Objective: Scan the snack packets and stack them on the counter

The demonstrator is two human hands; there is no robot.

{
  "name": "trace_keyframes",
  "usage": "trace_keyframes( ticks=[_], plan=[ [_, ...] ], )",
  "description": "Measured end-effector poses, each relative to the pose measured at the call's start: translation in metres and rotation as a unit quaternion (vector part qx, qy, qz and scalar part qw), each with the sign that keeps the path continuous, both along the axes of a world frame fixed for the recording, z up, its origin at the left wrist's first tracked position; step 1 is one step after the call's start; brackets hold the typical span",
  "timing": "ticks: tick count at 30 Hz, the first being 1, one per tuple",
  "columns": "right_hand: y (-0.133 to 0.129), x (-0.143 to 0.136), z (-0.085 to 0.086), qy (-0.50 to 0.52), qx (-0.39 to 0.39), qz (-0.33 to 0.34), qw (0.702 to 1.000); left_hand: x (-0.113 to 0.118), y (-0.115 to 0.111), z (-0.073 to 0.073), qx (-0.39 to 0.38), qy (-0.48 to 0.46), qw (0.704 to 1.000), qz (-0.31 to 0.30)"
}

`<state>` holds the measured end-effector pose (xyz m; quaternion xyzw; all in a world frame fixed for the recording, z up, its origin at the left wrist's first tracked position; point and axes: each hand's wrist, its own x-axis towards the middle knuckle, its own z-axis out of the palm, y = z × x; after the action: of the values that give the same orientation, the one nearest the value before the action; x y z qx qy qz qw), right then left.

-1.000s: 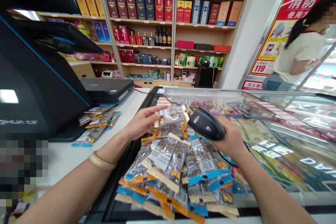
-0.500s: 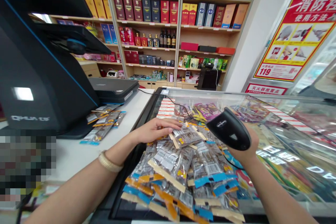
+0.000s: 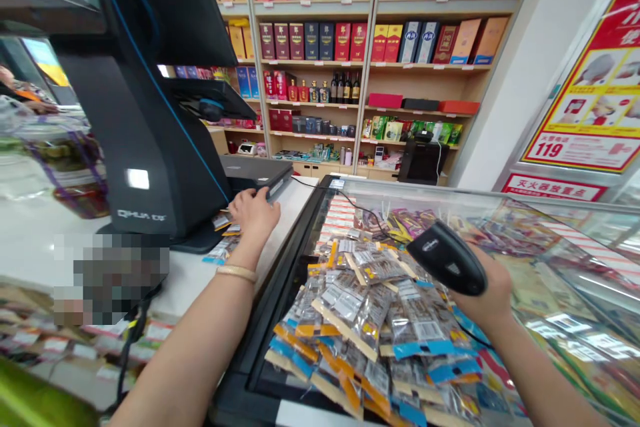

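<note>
My right hand (image 3: 487,283) is wrapped round a black handheld barcode scanner (image 3: 447,257), held above the glass top on the right. Below and left of the scanner lies a heap of small clear snack packets (image 3: 380,320) with blue, orange and cream ends. My left hand (image 3: 254,212), back upward and fingers bent but apart, is over a smaller group of similar packets (image 3: 220,255) on the white counter. No packet shows between its fingers, though their undersides are hidden.
A black checkout terminal (image 3: 150,147) stands at the left, with a flat dark box (image 3: 260,173) behind my left hand. The scanner's cable (image 3: 367,210) crosses the glass display case (image 3: 565,267). Shelves (image 3: 320,7) of boxes and bottles line the back wall.
My left hand has left the heap and moved left to the packets beside the terminal. The right hand still grips the scanner over the heap. The camera view has turned left.
</note>
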<state>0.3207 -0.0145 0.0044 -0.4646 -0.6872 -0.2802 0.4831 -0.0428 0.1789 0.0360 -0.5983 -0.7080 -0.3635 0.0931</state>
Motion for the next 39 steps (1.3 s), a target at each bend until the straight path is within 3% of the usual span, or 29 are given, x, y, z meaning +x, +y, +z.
trace_keyframes(
  ticks=[4,8,11,18,23,29,31,33,36,39],
  plan=[
    [0.001,-0.005,-0.001,0.008,-0.036,0.008,0.999,-0.025,0.016,-0.016,-0.091,0.005,0.990,0.104],
    [0.002,-0.009,-0.003,-0.007,-0.050,0.015,0.999,-0.033,0.027,-0.025,-0.197,-0.012,0.974,0.110],
    [0.003,-0.009,-0.005,-0.023,-0.049,0.025,0.998,-0.031,0.025,-0.022,-0.219,0.009,0.971,0.097],
    [0.003,-0.008,-0.006,-0.025,-0.052,0.031,0.998,-0.019,0.007,-0.013,-0.197,0.057,0.978,0.035],
    [0.003,-0.007,-0.006,-0.039,-0.046,0.033,0.998,-0.013,0.004,-0.009,-0.200,0.049,0.976,-0.065],
    [0.004,-0.007,-0.006,-0.035,-0.039,0.019,0.998,-0.007,0.009,-0.005,-0.012,-0.083,0.981,-0.174],
    [0.003,-0.009,-0.003,-0.029,-0.048,0.022,0.998,0.000,0.009,-0.002,0.042,-0.183,0.948,-0.257],
    [0.001,-0.011,0.001,-0.019,-0.057,0.024,0.998,0.010,0.003,0.001,0.049,-0.291,0.886,-0.358],
    [-0.002,-0.016,0.008,-0.002,-0.065,0.023,0.998,0.026,-0.014,0.009,-0.008,-0.382,0.789,-0.481],
    [-0.004,-0.020,0.015,0.006,-0.074,0.033,0.997,0.036,-0.033,0.017,-0.071,-0.395,0.731,-0.552]
  ],
)
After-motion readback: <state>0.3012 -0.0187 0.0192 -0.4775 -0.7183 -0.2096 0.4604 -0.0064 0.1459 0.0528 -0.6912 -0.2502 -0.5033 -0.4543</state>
